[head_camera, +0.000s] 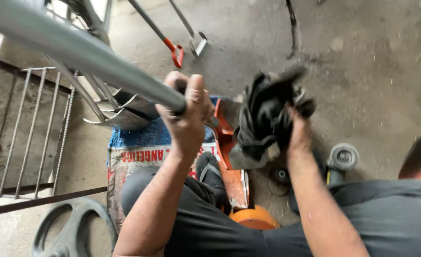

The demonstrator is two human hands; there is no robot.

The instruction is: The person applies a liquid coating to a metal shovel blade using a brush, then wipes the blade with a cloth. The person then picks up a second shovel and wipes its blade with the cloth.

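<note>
Above the bent knees, left hand fingers clamped round a grey metal tube, right hand fingers bunched on a dark rag.

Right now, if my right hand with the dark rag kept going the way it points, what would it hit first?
The right hand points up and away, gripping the rag. Beyond the rag, only bare concrete floor shows in that line, so the way looks free; height above the floor is unclear.
</note>
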